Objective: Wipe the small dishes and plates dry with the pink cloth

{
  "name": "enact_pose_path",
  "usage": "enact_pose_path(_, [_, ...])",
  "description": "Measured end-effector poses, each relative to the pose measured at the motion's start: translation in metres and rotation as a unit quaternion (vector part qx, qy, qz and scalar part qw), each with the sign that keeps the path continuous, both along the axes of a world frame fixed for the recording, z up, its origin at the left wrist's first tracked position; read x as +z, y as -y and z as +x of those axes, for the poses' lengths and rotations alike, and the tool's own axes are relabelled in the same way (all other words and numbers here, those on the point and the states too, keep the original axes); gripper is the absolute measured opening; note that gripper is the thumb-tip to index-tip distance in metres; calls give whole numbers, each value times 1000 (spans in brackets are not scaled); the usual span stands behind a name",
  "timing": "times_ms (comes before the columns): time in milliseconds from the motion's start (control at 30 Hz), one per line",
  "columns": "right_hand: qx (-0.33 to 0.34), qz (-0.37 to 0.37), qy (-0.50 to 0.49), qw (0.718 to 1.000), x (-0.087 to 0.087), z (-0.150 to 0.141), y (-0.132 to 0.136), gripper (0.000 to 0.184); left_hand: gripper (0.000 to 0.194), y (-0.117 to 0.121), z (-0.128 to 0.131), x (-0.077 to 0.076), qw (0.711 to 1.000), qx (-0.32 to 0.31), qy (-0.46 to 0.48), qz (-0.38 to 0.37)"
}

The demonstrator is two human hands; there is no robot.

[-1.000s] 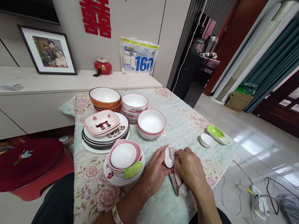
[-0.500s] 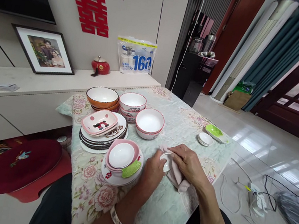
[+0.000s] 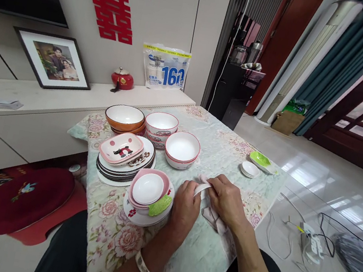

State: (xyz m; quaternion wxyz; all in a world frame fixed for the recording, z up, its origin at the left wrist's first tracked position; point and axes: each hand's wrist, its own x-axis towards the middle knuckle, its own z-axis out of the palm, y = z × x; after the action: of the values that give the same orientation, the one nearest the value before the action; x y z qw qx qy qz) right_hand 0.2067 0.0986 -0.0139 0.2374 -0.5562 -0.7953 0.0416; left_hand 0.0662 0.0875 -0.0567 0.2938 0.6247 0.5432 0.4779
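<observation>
- Head view, centre and just right of it: a small round white dish (image 3: 201, 189) is held on edge, tilted, between the person's two hands above the table.
- The left hand (image 3: 186, 209) has its fingers closed around the near-left side of that dish.
- The right hand (image 3: 226, 200) has its fingers bent and gripping a soft pale pink cloth (image 3: 217, 222), pressed against the dish; its fingertips are partly hidden.
- Beneath them spreads a pale green tablecloth with pink roses (image 3: 191, 259), reaching from the lower centre to the middle of the frame.
- Left of centre stand stacked orange-brown bowls with white insides (image 3: 124, 116), white bowls with red rims (image 3: 182, 148) and round plates with dark edges (image 3: 118, 176).
- Near the left wrist, a white plate with red flowers (image 3: 143, 220) bears a pink bowl, a white bowl and a green leaf-shaped dish (image 3: 160, 205).
- Right of centre, a low stack of small white saucers (image 3: 249, 168) lies beside a bright green dish (image 3: 261, 159).
- Upper left: a long white cabinet (image 3: 50, 99) carries a black-framed photograph (image 3: 56, 62) below a red paper cutout (image 3: 111, 6).
- Right side: glossy pale floor tiles (image 3: 287, 173), a white power strip (image 3: 313, 243) with loose cables, and teal curtains (image 3: 346, 76).
- Lower left: a red stool with a dark red cushion (image 3: 23, 206).
</observation>
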Motion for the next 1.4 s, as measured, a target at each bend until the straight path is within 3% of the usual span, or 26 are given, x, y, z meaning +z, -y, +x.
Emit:
enact_pose_path(100, [28,34,47,998,2,-3,4,26,17,0,1,-4,1000,-12,10,0])
enact_pose_path(200, [33,22,14,999,2,-4,3,25,16,-1,3,-7,1000,-8,22,-5])
enact_pose_path(333, [4,-55,-77,996,-3,0,-4,17,14,-3,4,-7,1000,24,-7,-9])
enact_pose_path(500, [4,-180,-152,972,-9,3,-9,19,10,-4,4,-3,997,56,25,-41])
enact_pose_path(567, [-9,-157,-139,978,-7,2,-8,17,9,-3,3,-3,998,48,18,-32])
enact_pose_path(667, [-30,-62,-66,995,-3,1,-4,14,12,-2,3,-3,999,18,-43,-1])
enact_pose_path(833, [9,16,40,999,-1,-3,1,27,17,-1,4,-4,993,-5,-119,6])
enact_pose_path(967, [8,1,-25,1000,-5,-3,-2,25,17,-2,6,-7,993,9,-115,0])
enact_pose_path(1100, [-28,-93,-116,988,-8,0,-8,11,11,-3,8,-7,994,50,-98,-22])
enact_pose_path(1233, [-21,-163,-177,970,-12,3,-11,15,7,-4,5,-4,993,63,-94,-45])
enact_pose_path(1300, [-26,-126,-156,979,-12,4,-11,11,8,-3,4,-2,992,45,-112,-37])
enact_pose_path(1400, [-22,-15,-76,997,-12,3,-7,15,11,-1,3,-1,986,10,-164,-17])
